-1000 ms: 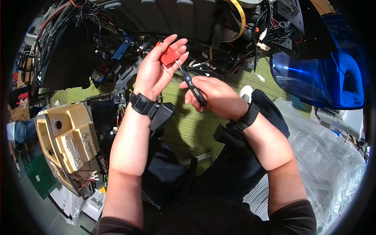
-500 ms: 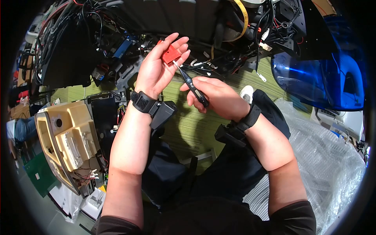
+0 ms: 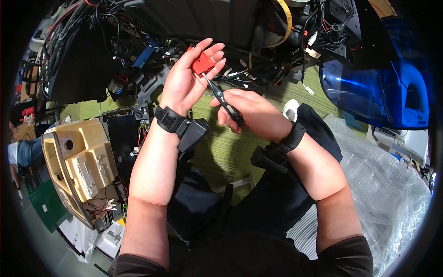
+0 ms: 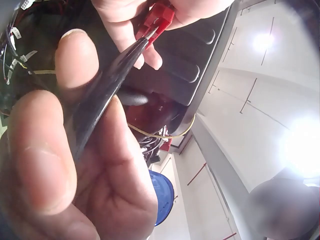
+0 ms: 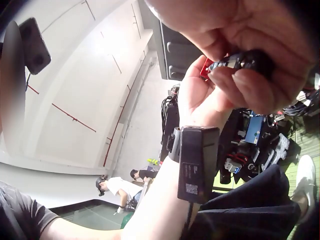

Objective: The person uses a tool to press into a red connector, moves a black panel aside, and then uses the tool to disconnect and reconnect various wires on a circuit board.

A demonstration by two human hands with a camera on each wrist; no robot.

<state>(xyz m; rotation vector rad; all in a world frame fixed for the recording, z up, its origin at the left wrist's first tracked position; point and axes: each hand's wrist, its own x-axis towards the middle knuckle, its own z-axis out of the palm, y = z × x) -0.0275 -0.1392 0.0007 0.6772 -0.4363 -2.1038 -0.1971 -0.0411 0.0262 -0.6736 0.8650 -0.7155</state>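
Note:
My left hand (image 3: 182, 83), palm up, holds a small red block (image 3: 202, 64) under its thumb, the other fingers extended. A slim black tool (image 3: 227, 105) with a metal tip is gripped by my right hand (image 3: 258, 114), the tip meeting the block's lower edge. In the left wrist view, the tool's tapered shaft (image 4: 107, 87) points up to the red block (image 4: 159, 19); right-hand fingers fill the foreground. The right wrist view has the tool (image 5: 245, 62) inside curled fingers, which partly hide the block (image 5: 204, 69).
Ahead lies a dark housing (image 3: 194, 21) with cables and a blue module (image 3: 146, 55). A beige moulded part (image 3: 87, 161) stands at left. To the right are a translucent blue shell (image 3: 369, 92) and bubble wrap (image 3: 378, 189). Two people appear in the right wrist view's background.
The left hand and red block have shifted slightly right. The tool shifted right, then back a little left with the right hand; both grips look unchanged.

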